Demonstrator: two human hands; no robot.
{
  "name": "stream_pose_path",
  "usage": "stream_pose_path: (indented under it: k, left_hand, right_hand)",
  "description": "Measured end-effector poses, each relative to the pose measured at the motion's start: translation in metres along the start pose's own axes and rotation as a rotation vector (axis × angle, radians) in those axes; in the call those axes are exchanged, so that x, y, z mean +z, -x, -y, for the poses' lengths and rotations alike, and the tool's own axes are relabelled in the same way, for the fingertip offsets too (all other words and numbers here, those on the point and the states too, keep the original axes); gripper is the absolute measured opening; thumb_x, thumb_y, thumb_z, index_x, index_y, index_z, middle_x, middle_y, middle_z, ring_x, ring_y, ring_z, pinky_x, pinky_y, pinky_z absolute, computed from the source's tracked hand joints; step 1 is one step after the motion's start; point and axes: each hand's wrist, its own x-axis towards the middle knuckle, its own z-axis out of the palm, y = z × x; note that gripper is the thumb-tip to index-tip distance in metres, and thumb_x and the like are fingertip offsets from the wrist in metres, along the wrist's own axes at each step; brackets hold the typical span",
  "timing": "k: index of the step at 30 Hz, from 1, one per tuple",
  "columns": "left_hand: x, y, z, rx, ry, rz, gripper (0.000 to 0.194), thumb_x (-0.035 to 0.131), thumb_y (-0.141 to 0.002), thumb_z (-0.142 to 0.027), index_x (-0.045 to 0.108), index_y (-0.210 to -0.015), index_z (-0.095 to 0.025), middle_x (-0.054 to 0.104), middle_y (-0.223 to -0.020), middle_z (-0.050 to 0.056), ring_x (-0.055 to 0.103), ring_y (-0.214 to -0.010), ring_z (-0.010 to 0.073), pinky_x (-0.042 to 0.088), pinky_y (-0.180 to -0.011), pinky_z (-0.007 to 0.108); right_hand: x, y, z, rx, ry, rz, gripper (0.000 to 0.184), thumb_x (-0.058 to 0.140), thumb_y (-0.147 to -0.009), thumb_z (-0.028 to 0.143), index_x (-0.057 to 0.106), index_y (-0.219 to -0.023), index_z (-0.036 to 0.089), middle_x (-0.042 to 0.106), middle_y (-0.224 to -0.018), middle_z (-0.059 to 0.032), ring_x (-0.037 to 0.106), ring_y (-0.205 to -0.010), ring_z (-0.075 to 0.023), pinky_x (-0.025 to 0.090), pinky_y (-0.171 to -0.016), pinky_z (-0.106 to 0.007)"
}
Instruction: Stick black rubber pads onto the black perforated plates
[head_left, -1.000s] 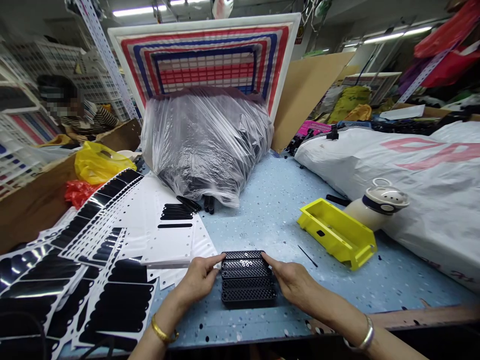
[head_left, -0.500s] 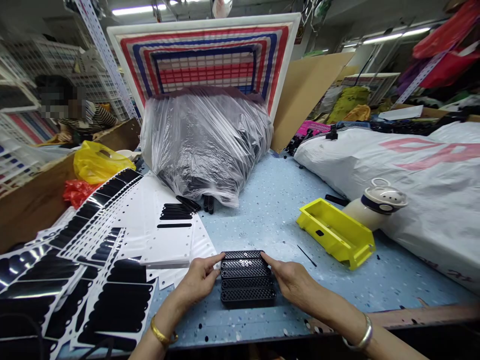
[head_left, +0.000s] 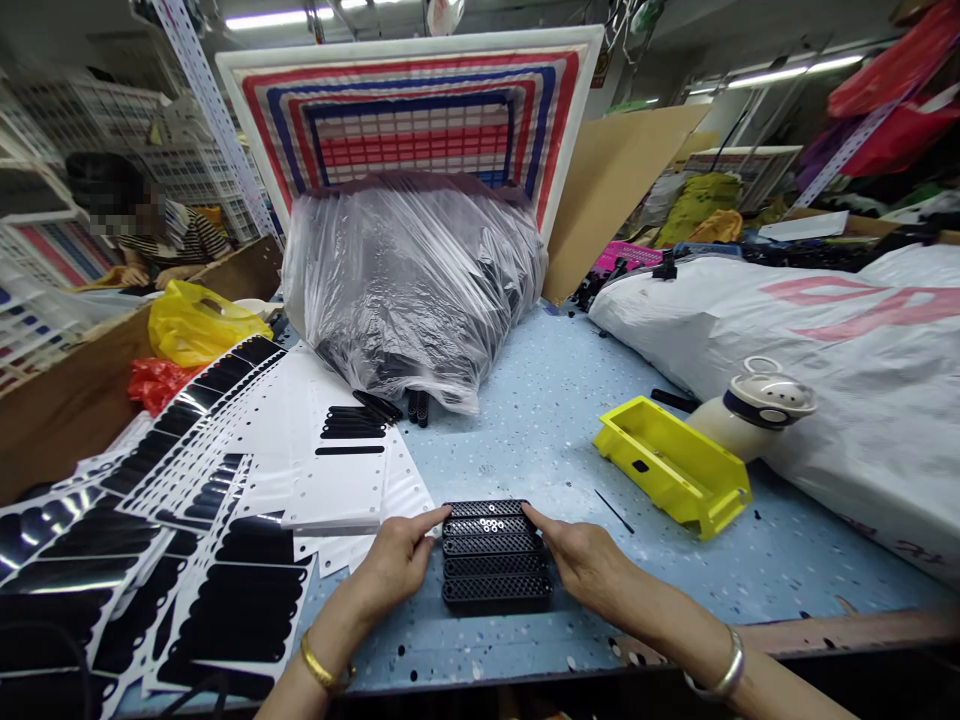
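Several black strips with a mesh-like surface (head_left: 495, 565) lie side by side in a block near the table's front edge. A few small white ring-like spots (head_left: 492, 525) show on the upper strips. My left hand (head_left: 397, 560) grips the block's left end, index fingertip at the far strip and thumb bent below it. At the opposite end, my right hand (head_left: 581, 550) holds the far strip's right corner with its index finger; its other fingers are partly hidden. The block rests on the table between both hands.
White sheets with black stickers (head_left: 240, 600) cover the left side. A clear bag (head_left: 412, 290) of dark pieces leans on a striped basket (head_left: 412, 55). To the right are a yellow bin (head_left: 675, 470), a bottle (head_left: 750, 405) and a white sack (head_left: 862, 400). A co-worker (head_left: 172, 235) sits far left.
My hands and the black strips stay nearly in place; my left thumb has shifted slightly. In the background, the co-worker's head and hands have moved a little.
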Motion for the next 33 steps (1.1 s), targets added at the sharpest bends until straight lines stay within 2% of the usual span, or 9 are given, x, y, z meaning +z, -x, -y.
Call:
stream_pose_path:
  k: [7, 11, 14, 16, 19, 22, 28, 33]
  left_hand:
    - [0.002, 0.000, -0.001, -0.004, 0.041, -0.029, 0.051, 0.044, -0.082, -0.008, 0.065, -0.128, -0.016, 0.078, -0.091, 0.005, 0.067, -0.072, 0.0171, 0.054, -0.077, 0.030]
    - [0.001, 0.000, 0.001, -0.028, 0.072, -0.033, 0.051, 0.045, -0.082, -0.008, 0.064, -0.129, -0.015, 0.076, -0.078, 0.002, 0.064, -0.069, 0.0161, 0.053, -0.074, 0.028]
    - [0.001, 0.000, 0.003, -0.036, 0.056, -0.047, 0.052, 0.045, -0.082, -0.007, 0.063, -0.130, -0.016, 0.074, -0.073, 0.000, 0.064, -0.068, 0.0152, 0.052, -0.073, 0.027]
    - [0.001, 0.001, 0.004, -0.029, 0.004, -0.062, 0.052, 0.045, -0.083, -0.007, 0.062, -0.130, -0.016, 0.075, -0.074, 0.002, 0.066, -0.068, 0.0156, 0.053, -0.073, 0.028]
    - [0.002, 0.004, 0.006, 0.026, -0.113, -0.062, 0.053, 0.042, -0.084, -0.005, 0.060, -0.133, -0.016, 0.077, -0.087, 0.008, 0.070, -0.074, 0.0185, 0.054, -0.076, 0.031]
    - [0.004, 0.006, 0.009, 0.083, -0.253, -0.039, 0.060, 0.041, -0.081, -0.001, 0.057, -0.136, -0.016, 0.077, -0.096, 0.012, 0.073, -0.082, 0.0223, 0.056, -0.076, 0.033]
    - [0.005, 0.007, 0.010, 0.126, -0.442, 0.000, 0.063, 0.041, -0.078, 0.002, 0.055, -0.136, -0.016, 0.077, -0.090, 0.011, 0.074, -0.080, 0.0253, 0.059, -0.071, 0.036]
    - [0.005, 0.004, 0.006, 0.163, -0.546, 0.015, 0.062, 0.042, -0.076, 0.004, 0.055, -0.134, -0.014, 0.076, -0.089, 0.010, 0.073, -0.078, 0.0247, 0.060, -0.070, 0.037]
  right_hand:
    - [-0.001, -0.001, 0.001, -0.006, 0.001, 0.010, 0.054, 0.040, -0.086, 0.015, 0.053, -0.138, 0.013, 0.078, -0.083, -0.0103, 0.072, -0.066, -0.0224, 0.048, -0.058, -0.028]
    - [-0.001, -0.001, 0.001, 0.004, -0.023, -0.005, 0.052, 0.040, -0.087, 0.015, 0.054, -0.137, 0.018, 0.078, -0.083, -0.0080, 0.072, -0.067, -0.0215, 0.048, -0.060, -0.027]
    - [-0.002, -0.001, 0.002, 0.004, -0.011, -0.003, 0.052, 0.041, -0.087, 0.015, 0.054, -0.137, 0.015, 0.078, -0.084, -0.0093, 0.072, -0.069, -0.0223, 0.048, -0.060, -0.027]
    - [-0.001, -0.001, 0.002, -0.001, -0.003, -0.002, 0.053, 0.041, -0.086, 0.014, 0.054, -0.137, 0.014, 0.078, -0.084, -0.0097, 0.072, -0.069, -0.0223, 0.047, -0.060, -0.027]
    - [0.000, -0.001, 0.000, -0.011, -0.011, -0.014, 0.052, 0.042, -0.086, 0.013, 0.055, -0.136, 0.016, 0.078, -0.083, -0.0090, 0.072, -0.068, -0.0214, 0.046, -0.059, -0.026]
    - [0.003, -0.001, -0.002, -0.009, -0.012, -0.022, 0.051, 0.041, -0.086, 0.013, 0.056, -0.135, 0.015, 0.078, -0.082, -0.0097, 0.071, -0.067, -0.0221, 0.044, -0.058, -0.026]
    - [0.007, 0.000, -0.004, 0.004, 0.039, 0.025, 0.054, 0.044, -0.085, 0.015, 0.053, -0.139, 0.012, 0.078, -0.084, -0.0110, 0.072, -0.068, -0.0233, 0.045, -0.058, -0.028]
    - [-0.002, -0.004, -0.003, -0.006, -0.002, -0.014, 0.046, 0.041, -0.088, 0.013, 0.060, -0.131, 0.015, 0.077, -0.090, -0.0105, 0.072, -0.074, -0.0228, 0.050, -0.064, -0.029]
